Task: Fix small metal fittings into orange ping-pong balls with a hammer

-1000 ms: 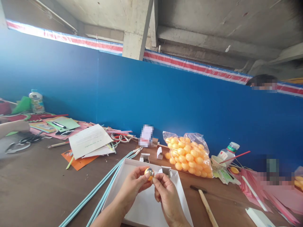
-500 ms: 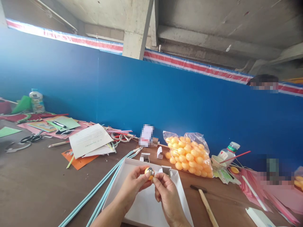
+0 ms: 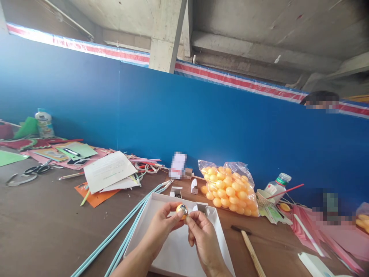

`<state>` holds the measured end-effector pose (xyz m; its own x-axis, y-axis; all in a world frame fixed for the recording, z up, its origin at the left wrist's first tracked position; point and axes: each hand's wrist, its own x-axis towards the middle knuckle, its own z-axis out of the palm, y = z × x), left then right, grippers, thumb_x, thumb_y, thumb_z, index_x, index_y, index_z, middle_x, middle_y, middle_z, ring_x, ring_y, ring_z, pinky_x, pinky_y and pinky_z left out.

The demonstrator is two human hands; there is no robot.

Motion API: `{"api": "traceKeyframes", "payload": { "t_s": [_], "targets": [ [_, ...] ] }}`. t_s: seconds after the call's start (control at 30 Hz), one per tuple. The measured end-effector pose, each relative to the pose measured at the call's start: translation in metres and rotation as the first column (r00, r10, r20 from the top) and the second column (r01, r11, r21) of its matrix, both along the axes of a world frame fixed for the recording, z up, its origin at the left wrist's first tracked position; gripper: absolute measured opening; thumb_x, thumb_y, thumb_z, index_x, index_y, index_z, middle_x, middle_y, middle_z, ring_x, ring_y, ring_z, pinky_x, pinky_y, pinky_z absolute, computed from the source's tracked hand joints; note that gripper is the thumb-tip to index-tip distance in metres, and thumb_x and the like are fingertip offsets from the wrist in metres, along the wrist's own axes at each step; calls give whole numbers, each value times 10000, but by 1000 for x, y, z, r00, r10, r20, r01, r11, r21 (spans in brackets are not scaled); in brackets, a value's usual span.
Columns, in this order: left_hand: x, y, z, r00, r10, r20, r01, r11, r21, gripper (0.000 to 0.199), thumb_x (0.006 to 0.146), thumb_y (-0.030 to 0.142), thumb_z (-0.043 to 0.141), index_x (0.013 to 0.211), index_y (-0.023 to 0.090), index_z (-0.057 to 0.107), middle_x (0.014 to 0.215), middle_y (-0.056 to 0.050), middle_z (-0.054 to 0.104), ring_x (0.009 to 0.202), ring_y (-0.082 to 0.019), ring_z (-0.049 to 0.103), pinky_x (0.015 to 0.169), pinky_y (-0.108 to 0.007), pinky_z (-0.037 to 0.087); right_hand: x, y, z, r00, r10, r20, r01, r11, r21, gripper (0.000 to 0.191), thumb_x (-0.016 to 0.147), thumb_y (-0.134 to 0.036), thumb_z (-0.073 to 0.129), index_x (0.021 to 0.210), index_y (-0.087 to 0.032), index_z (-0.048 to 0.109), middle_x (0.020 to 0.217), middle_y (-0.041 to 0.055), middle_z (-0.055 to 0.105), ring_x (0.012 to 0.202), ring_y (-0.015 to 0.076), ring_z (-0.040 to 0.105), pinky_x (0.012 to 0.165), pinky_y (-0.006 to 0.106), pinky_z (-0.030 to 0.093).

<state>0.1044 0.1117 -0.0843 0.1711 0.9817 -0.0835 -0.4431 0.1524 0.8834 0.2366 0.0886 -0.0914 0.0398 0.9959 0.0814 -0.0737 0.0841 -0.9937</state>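
Observation:
An orange ball with a shiny silver patch (image 3: 182, 210) is held between the thumb and fingers of my left hand (image 3: 163, 227). My right hand (image 3: 203, 234) is pinched at the ball's lower right side; whatever is between its fingertips is too small to make out. Both hands are over a shallow white box lid (image 3: 177, 252) on the brown table. Small white boxes (image 3: 176, 192) stand at the lid's far edge, one partly hidden behind my right hand.
Behind the lid lies a clear bag of orange balls (image 3: 230, 190). A hammer (image 3: 251, 250) is at the right, pale blue cords (image 3: 121, 231) at the left. Papers (image 3: 109, 171) and scissors (image 3: 37, 168) lie farther left. A blue partition (image 3: 173, 115) rises behind; a person's head shows above it.

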Motion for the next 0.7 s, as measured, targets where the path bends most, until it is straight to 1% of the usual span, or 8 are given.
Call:
{"api": "traceKeyframes", "payload": {
  "t_s": [0.13, 0.57, 0.7],
  "targets": [
    [0, 0, 0, 1000, -1, 3, 1, 1000, 5, 451, 584, 416, 793, 928, 149, 677, 962, -73, 638, 872, -219, 649, 852, -372, 532, 0, -1, 0, 1000, 3, -23, -2, 1000, 8, 245, 803, -411, 626, 763, -185, 542, 460, -99, 421, 400, 41, 378, 409, 168, 316],
    [1, -1, -1, 1000, -2, 18, 1, 999, 35, 442, 589, 414, 789, 920, 142, 679, 951, -77, 649, 866, -224, 653, 854, -378, 532, -2, -2, 3, 1000, 2, -28, -1, 999, 37, 259, 785, -412, 640, 752, -173, 547, 495, -89, 448, 405, 46, 395, 404, 173, 364],
    [1, -1, 0, 1000, 3, 8, -4, 999, 39, 439, 583, 393, 796, 928, 148, 680, 961, -82, 660, 852, -231, 662, 853, -393, 528, -3, -2, 5, 999, -16, -28, 17, 1000, 14, 282, 765, -433, 654, 738, -184, 525, 495, -92, 441, 411, 54, 382, 407, 184, 387]
  ]
}}
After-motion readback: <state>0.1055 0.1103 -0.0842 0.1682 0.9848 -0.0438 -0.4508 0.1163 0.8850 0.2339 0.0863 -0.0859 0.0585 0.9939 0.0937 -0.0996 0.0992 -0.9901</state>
